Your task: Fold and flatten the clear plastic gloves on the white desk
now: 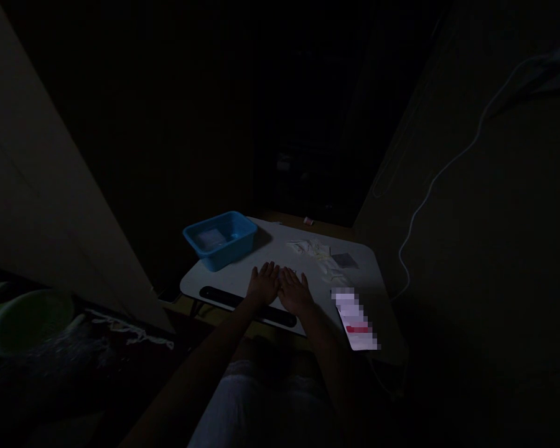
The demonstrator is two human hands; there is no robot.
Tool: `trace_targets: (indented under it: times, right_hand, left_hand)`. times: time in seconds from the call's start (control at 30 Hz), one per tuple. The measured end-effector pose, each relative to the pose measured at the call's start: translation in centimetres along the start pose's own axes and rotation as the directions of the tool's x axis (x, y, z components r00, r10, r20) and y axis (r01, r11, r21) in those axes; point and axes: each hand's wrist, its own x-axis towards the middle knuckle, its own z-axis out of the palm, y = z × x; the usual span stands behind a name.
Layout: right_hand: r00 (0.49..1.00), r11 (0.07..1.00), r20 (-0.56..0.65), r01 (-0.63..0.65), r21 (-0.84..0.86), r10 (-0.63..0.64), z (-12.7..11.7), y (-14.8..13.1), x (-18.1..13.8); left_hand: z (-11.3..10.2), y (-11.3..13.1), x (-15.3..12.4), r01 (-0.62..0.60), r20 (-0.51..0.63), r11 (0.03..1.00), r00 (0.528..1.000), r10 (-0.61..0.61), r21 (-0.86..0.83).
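Note:
The scene is very dark. My left hand [263, 284] and my right hand [295, 291] lie flat, palms down and side by side, on a small white table [242, 274]. Both hold nothing and their fingers are spread. A blue plastic tub [220, 239] stands on the table's far left corner, with something pale inside. Several small white packets [313, 250] and a grey square piece [345, 261] lie to the right of my hands.
A blurred white and red sheet [356, 318] lies at the table's right front edge. A dark slot [224, 298] runs along the front edge. A white cable [441, 174] hangs on the right wall. A wall panel stands at left.

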Motion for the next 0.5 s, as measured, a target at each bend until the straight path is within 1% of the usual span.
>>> trace_targets:
  times: [0.13,0.33,0.4,0.5]
  right_hand:
    - [1.0,1.0,0.001,-0.001,0.001,0.001,-0.06,-0.06,-0.05]
    - [1.0,0.999,0.001,0.003,-0.032,-0.003,-0.4,-0.24,-0.17]
    - [1.0,0.999,0.001,0.005,-0.032,-0.005,-0.4,-0.25,-0.15]
    - [1.0,1.0,0.007,0.007,-0.026,-0.007,-0.32,-0.26,-0.13]
  left_hand:
    - [-0.19,0.0,-0.04,-0.005,0.011,1.0,1.0,0.005,0.001]
    - [-0.64,0.08,-0.34,-0.022,-0.068,0.999,0.998,0.02,-0.029]
    - [-0.74,0.05,-0.36,-0.061,-0.096,0.997,0.994,0.056,-0.049]
    - [-0.8,-0.06,-0.32,-0.171,-0.096,0.983,0.982,0.164,-0.071]
